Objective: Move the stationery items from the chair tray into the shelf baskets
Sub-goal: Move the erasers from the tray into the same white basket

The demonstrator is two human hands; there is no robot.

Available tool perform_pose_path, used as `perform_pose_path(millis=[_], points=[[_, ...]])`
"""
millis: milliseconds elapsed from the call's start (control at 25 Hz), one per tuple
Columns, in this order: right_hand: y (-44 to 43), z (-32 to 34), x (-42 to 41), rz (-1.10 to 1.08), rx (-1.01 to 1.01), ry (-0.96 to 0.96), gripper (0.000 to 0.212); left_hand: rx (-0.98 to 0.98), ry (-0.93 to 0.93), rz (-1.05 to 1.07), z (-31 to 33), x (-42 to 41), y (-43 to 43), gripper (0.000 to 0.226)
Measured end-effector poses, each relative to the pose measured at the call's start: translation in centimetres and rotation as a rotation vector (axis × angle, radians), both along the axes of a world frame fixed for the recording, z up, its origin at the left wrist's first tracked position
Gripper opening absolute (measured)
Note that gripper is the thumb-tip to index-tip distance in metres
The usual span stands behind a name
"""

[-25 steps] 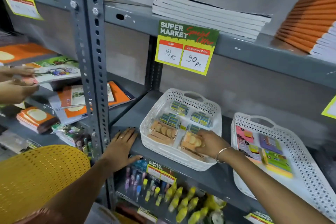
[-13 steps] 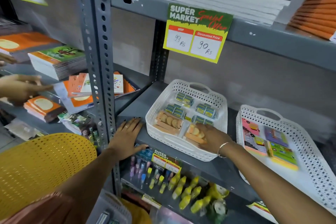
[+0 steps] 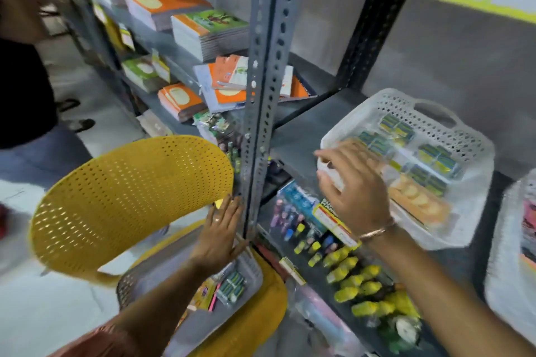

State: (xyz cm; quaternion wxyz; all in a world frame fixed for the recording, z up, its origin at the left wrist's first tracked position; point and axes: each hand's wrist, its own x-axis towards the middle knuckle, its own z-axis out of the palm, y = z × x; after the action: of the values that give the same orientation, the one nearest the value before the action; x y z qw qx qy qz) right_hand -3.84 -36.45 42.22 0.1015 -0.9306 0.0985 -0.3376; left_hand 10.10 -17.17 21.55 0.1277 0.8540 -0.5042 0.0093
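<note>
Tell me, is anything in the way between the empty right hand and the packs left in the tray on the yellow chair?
Yes. The grey shelf post stands between the right hand and the tray. The left hand also hovers over the tray, beside the green packs.

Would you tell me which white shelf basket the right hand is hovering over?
The white basket holding green-blue packs, nearer the grey upright; the right hand is over its near-left corner. The other basket sits cropped at the frame's right edge.

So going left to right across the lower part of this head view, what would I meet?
Yellow chair back → left hand on the grey shelf post → right hand → white basket holding the packets.
</note>
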Motion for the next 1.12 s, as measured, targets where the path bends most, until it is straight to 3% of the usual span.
perform_pose_path(millis=[80, 160, 400, 560, 840, 1120], points=[[2.9, -3.8, 2.2, 0.136, 0.094, 0.063, 0.024, 0.063, 0.042, 0.084, -3.2, -1.8, 4.1, 0.079], [5.3, -10.2, 3.9, 0.251, 0.137, 0.248, 0.02, 0.148, 0.09, 0.146, -6.5, -4.1, 7.6, 0.08], [8.3, -30.9, 6.2, 0.573, -0.027, 0.877, 0.023, 0.314, 0.227, 0.215, -17.3, -9.8, 13.2, 0.088], [8.7, -38.3, 6.1, 0.623, -0.121, 1.178, 0.036, 0.386, 0.321, 0.244, -21.2, -11.3, 14.3, 0.089], [9.9, -40.3, 6.8, 0.667, -0.42, 1.209, 0.079, 0.366, 0.366, 0.264, -23.4, -11.7, 15.7, 0.084], [9.7, -42.3, 7.2, 0.696, -0.492, 1.152, 0.06, 0.379, 0.368, 0.28, -23.4, -12.0, 15.6, 0.084]])
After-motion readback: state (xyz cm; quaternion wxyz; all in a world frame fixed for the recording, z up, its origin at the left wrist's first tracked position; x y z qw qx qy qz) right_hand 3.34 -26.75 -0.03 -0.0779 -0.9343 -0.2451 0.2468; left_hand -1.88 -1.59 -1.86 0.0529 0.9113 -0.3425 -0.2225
